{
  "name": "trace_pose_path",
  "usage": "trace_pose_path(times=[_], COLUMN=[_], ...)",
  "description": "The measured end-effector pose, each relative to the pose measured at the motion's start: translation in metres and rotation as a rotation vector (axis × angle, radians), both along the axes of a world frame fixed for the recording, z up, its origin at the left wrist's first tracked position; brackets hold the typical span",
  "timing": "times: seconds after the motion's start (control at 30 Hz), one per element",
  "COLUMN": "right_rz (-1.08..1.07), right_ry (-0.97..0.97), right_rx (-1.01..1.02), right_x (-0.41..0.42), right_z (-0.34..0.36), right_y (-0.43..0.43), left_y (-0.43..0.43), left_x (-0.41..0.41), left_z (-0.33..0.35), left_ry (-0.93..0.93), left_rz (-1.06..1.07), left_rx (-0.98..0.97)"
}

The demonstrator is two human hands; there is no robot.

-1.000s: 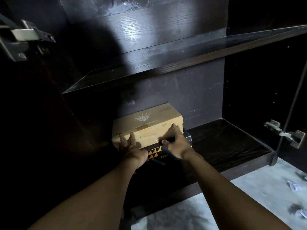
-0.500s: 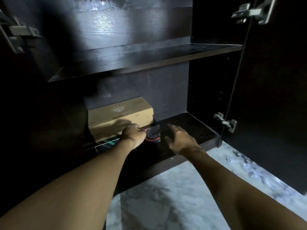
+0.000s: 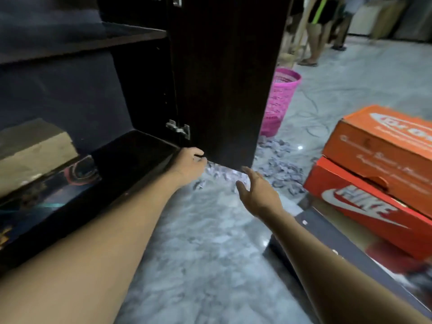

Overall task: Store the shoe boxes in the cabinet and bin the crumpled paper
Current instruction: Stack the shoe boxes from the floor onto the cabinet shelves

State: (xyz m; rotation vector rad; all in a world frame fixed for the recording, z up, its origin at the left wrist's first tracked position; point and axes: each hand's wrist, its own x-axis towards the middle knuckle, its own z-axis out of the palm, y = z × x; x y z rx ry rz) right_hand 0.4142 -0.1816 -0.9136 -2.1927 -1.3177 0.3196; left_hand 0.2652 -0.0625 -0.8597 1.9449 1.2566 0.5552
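Low on the left, inside the dark cabinet (image 3: 131, 148), a tan shoe box (image 3: 35, 150) rests on a dark patterned box (image 3: 58, 183). On the right, an orange shoe box (image 3: 378, 141) lies on a red Nike box (image 3: 364, 206). Crumpled paper (image 3: 278, 160) is scattered on the floor behind the open cabinet door (image 3: 224, 78). My left hand (image 3: 190, 163) is at the door's lower hinge corner, fingers loosely curled and holding nothing. My right hand (image 3: 259, 192) hovers over the floor with its fingers spread and empty.
A pink mesh bin (image 3: 278, 101) stands on the marble floor beyond the door. The red box sits on a dark flat box (image 3: 327, 232). A person's legs (image 3: 315, 31) and a broom handle are at the back. A thin cable lies on the floor.
Both hands have left the boxes and drawn out of the cabinet. My view has swung right, so the door, bin, paper and orange and red boxes are now in sight.
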Motion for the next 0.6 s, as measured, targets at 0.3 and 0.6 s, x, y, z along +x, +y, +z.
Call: trace_pose_path(times=[0.3,0.6], right_rz=[-0.337,-0.831], right_ry=[-0.067,0.149], right_rx=[-0.198,-0.581], right_x=[0.071,0.103], right_z=[-0.02,-0.091], right_y=[-0.154,-0.251], left_y=[-0.084,-0.144], left_x=[0.139,0.202], left_z=[-0.028,-0.125], left_ry=[0.129,0.473], left_rz=[-0.483,-0.52], left_rx=[-0.157,-0.275])
